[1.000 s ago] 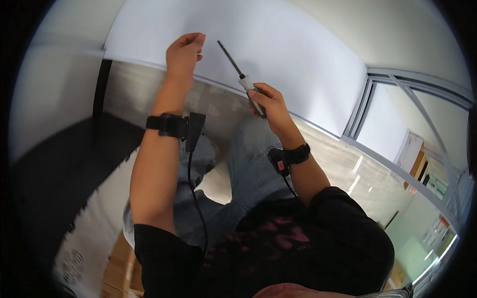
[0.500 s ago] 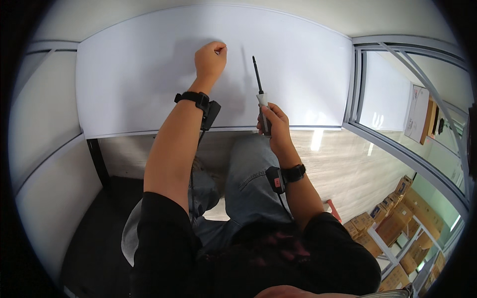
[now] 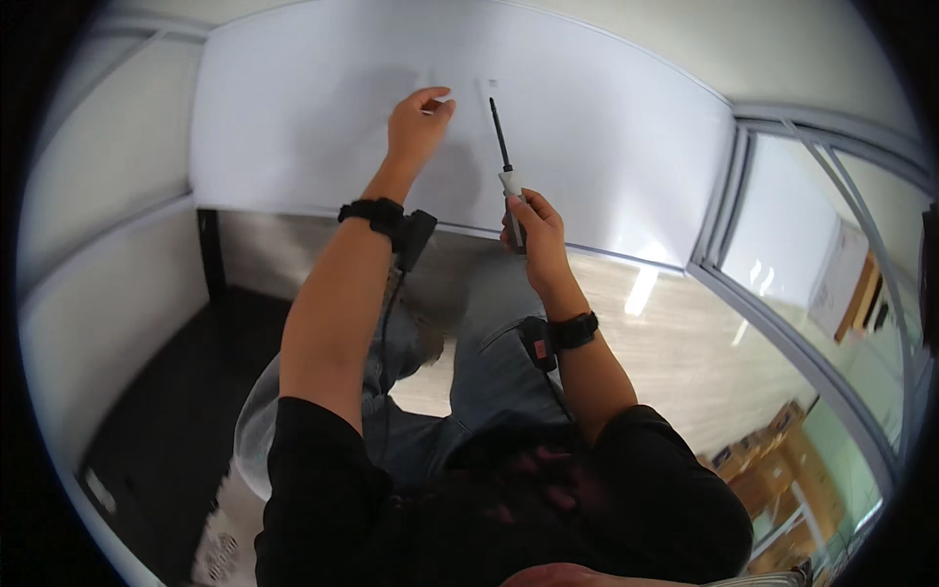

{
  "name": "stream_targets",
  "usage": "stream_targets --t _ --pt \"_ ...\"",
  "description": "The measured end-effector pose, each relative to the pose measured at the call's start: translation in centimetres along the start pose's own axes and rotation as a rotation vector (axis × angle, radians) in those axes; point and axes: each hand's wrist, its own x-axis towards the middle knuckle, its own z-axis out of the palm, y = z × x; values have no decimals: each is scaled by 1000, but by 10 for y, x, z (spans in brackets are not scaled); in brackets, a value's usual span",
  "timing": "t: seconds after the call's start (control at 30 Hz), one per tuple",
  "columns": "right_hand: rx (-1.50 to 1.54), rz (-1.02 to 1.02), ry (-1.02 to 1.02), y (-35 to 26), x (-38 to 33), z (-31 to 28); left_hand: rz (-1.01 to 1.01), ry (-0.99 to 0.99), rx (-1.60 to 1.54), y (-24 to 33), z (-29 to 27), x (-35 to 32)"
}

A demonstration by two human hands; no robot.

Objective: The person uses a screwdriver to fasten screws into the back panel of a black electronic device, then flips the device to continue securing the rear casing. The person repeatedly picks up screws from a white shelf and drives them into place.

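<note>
Over the white tabletop (image 3: pixel 293 127), my left hand (image 3: pixel 419 125) has its thumb and index finger parted, with nothing visible between them; its other fingers are partly hidden. Just beyond the tip of the screwdriver (image 3: pixel 500 137) is a small blurred grey mark or object (image 3: pixel 493 83), too indistinct to name. My right hand (image 3: pixel 540 235) wraps round the screwdriver's grey-and-white handle near the table's front edge. The dark shaft points away from me, slightly to the left.
A black strap with a small dark box (image 3: pixel 416 241) sits on my left wrist, a similar one (image 3: pixel 541 347) on my right, each trailing a cable. Grey metal frames (image 3: pixel 724 196) border the table. Cardboard boxes (image 3: pixel 782 470) stand at the lower right.
My left hand's fingers have come apart from a closed pinch. A small grey mark now shows beyond the screwdriver tip. The whole view has tilted; my right hand keeps its grip.
</note>
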Motion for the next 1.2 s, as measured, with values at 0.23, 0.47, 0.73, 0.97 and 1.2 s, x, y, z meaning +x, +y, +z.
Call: stream_targets --t 0.23,0.47,0.73,0.97,1.2 --pt "-246 128 -461 28 -57 75 -200 293 -589 -6 -104 -151" --pt "-370 199 -983 77 -160 114 -140 699 -827 -34 -193 -322" --pt "-477 91 -1260 102 -232 144 50 805 -1000 -29 -232 -441" --pt "-402 -47 -1370 109 -290 170 283 809 -1070 -23 -268 -483" --pt "-336 -78 -1356 109 -316 186 316 844 -1133 -13 -281 -480"
